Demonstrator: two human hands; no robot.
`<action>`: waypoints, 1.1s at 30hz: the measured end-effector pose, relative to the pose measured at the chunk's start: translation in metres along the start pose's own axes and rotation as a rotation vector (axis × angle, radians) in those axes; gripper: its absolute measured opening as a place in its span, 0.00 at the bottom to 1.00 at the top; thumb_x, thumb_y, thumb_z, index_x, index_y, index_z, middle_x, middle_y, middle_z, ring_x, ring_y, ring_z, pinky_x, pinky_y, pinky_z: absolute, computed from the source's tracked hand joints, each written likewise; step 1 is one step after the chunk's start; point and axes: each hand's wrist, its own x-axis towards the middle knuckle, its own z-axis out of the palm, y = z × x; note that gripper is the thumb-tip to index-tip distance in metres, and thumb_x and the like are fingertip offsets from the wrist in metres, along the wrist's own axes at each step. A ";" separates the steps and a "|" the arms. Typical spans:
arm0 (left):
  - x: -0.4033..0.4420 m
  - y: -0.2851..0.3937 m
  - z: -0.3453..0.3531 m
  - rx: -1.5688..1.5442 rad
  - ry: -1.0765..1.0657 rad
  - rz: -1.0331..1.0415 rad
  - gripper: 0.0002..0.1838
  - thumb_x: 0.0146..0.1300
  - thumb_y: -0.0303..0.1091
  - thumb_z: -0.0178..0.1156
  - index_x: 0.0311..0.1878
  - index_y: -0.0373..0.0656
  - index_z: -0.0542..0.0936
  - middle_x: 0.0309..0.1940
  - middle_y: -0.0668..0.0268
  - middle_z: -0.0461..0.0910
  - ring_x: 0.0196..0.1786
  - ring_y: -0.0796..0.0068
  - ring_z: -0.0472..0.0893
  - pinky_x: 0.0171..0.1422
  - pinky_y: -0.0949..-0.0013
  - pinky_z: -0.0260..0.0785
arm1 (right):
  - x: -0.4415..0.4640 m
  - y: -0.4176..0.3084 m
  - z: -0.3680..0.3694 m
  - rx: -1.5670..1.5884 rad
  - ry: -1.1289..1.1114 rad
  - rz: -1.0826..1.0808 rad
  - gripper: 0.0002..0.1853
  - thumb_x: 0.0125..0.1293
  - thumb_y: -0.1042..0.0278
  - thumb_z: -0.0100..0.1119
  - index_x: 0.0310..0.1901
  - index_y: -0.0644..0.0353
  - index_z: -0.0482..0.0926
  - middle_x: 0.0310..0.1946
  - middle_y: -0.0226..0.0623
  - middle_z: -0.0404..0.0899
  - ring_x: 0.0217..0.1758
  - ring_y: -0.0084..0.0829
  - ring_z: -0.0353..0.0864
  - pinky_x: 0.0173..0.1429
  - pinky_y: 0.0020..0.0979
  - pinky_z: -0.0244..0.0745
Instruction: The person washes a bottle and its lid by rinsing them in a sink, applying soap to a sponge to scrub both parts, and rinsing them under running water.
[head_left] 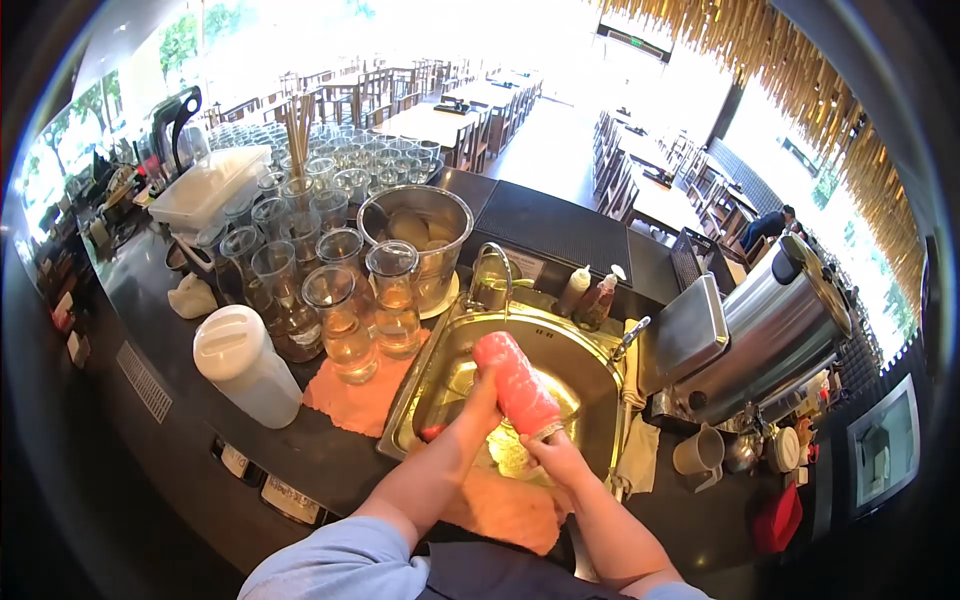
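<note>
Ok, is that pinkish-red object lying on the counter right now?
No, the left hand and right hand hold the pinkish-red object up over the sink.

Pink-red cylinder (515, 382): showing me a mottled side with pale streaks, its nearer end looking clear and glassy
Tilt: slanting, its far end leaning left
Whereabouts: being held over the basin of the metal sink (588, 385), well inside the rim
Covering or own surface: escaping my eye

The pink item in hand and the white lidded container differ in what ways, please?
The pink item is tilted, held by the left hand and right hand; the white container stands on the counter. The pink item is slimmer, the white container wider. Both are roughly cylindrical.
</note>
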 end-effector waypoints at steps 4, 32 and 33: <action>0.006 -0.034 -0.005 0.089 0.264 0.058 0.24 0.67 0.37 0.66 0.60 0.35 0.73 0.48 0.58 0.81 0.47 0.62 0.84 0.53 0.55 0.81 | -0.006 0.005 -0.007 -1.177 0.136 -0.224 0.18 0.66 0.53 0.64 0.45 0.61 0.82 0.31 0.54 0.84 0.37 0.55 0.85 0.42 0.50 0.80; 0.014 -0.022 -0.015 0.040 -0.151 -0.118 0.28 0.69 0.52 0.62 0.62 0.41 0.73 0.52 0.60 0.81 0.53 0.65 0.82 0.61 0.58 0.77 | 0.007 0.024 0.038 -0.044 0.465 -0.387 0.16 0.72 0.52 0.61 0.41 0.59 0.84 0.31 0.41 0.84 0.28 0.40 0.83 0.40 0.44 0.79; -0.006 -0.016 -0.004 -0.130 -0.356 -0.131 0.28 0.70 0.53 0.62 0.62 0.40 0.73 0.52 0.60 0.81 0.53 0.65 0.82 0.61 0.58 0.77 | -0.004 0.008 0.044 0.427 0.276 -0.180 0.17 0.71 0.52 0.61 0.40 0.61 0.84 0.28 0.44 0.83 0.29 0.41 0.83 0.40 0.44 0.78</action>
